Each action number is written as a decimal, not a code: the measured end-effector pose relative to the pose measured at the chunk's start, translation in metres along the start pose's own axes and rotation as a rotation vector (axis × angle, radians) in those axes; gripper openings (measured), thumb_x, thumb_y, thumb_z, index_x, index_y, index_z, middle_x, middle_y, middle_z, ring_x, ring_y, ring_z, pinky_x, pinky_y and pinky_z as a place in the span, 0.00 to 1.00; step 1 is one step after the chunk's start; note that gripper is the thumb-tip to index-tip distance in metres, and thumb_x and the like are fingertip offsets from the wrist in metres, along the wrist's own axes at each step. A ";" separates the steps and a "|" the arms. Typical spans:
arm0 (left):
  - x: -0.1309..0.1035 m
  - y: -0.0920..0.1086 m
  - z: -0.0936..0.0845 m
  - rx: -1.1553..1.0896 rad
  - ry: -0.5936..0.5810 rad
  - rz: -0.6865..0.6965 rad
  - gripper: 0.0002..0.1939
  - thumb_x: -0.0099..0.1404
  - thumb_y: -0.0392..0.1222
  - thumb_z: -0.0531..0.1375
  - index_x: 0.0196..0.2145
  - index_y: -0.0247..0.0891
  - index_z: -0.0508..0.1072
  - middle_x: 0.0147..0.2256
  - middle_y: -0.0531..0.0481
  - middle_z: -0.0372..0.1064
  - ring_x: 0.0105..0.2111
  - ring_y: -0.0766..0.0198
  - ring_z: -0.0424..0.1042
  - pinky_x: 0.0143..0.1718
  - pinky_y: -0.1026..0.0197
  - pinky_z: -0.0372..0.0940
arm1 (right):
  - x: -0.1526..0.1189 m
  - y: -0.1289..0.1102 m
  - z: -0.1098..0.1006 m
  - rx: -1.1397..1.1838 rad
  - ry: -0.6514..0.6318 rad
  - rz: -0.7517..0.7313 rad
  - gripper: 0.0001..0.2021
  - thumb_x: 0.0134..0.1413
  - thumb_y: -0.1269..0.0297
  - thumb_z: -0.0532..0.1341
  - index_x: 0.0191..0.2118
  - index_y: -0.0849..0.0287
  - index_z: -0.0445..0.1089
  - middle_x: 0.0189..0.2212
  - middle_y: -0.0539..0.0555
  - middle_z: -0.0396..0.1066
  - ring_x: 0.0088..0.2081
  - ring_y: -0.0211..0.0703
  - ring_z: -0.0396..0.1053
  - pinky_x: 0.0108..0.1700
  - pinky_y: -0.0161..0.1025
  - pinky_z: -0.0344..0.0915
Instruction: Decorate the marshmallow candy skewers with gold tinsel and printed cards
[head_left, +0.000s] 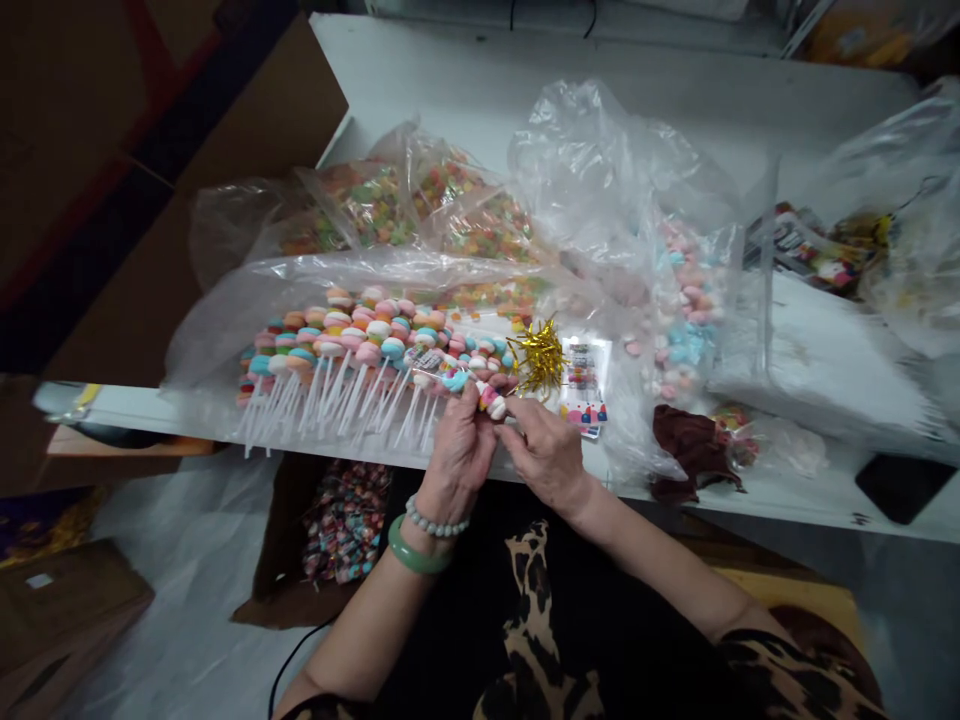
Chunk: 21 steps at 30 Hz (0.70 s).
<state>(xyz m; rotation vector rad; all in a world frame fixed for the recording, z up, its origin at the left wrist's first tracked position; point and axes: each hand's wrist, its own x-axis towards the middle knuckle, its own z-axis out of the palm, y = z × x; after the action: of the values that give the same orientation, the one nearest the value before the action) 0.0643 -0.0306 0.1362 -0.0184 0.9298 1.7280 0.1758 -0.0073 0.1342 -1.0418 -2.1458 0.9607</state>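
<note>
My left hand [461, 437], with a bead bracelet and a green bangle at its wrist, is closed on a wrapped candy skewer [455, 379] over the table's front edge. The fingers of my right hand [544, 447] pinch the skewer's right end, where pink and white pieces show. Just left of my hands lies a pile of candy skewers [337, 345] on white sticks, sticks toward me. Gold twist ties [541, 355] lie beyond my right hand, beside a stack of printed labels [585, 380].
Clear bags of gummy candy [390, 200] and of pastel candy [690, 310] lie behind. At right are white sheets [832, 350], a brown cloth [686, 450] and a black phone [905, 485]. Below the table, a carton [281, 560] holds wrapped candies. A large cardboard box [247, 130] stands left.
</note>
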 end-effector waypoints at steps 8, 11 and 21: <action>-0.005 -0.008 -0.005 0.059 -0.083 -0.008 0.16 0.56 0.52 0.67 0.34 0.37 0.75 0.35 0.47 0.75 0.45 0.57 0.73 0.49 0.55 0.66 | -0.002 0.012 0.007 -0.110 -0.066 -0.114 0.11 0.63 0.65 0.53 0.40 0.52 0.74 0.32 0.54 0.73 0.36 0.42 0.71 0.39 0.35 0.64; -0.006 -0.014 -0.009 0.080 -0.117 0.010 0.15 0.59 0.52 0.65 0.35 0.37 0.76 0.36 0.47 0.74 0.44 0.59 0.72 0.48 0.57 0.66 | 0.004 0.010 0.008 -0.070 -0.076 -0.082 0.10 0.62 0.67 0.55 0.37 0.52 0.74 0.33 0.54 0.74 0.37 0.42 0.71 0.40 0.35 0.64; 0.001 -0.011 -0.013 0.064 -0.062 -0.076 0.12 0.58 0.46 0.67 0.37 0.36 0.76 0.38 0.48 0.75 0.41 0.63 0.73 0.48 0.60 0.66 | 0.019 0.015 0.013 0.169 0.053 0.294 0.03 0.53 0.63 0.60 0.30 0.54 0.68 0.25 0.46 0.70 0.28 0.39 0.68 0.34 0.34 0.62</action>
<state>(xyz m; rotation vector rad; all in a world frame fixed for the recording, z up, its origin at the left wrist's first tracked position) 0.0677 -0.0363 0.1207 0.0414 0.9270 1.6190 0.1621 0.0104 0.1181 -1.3044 -1.8638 1.2110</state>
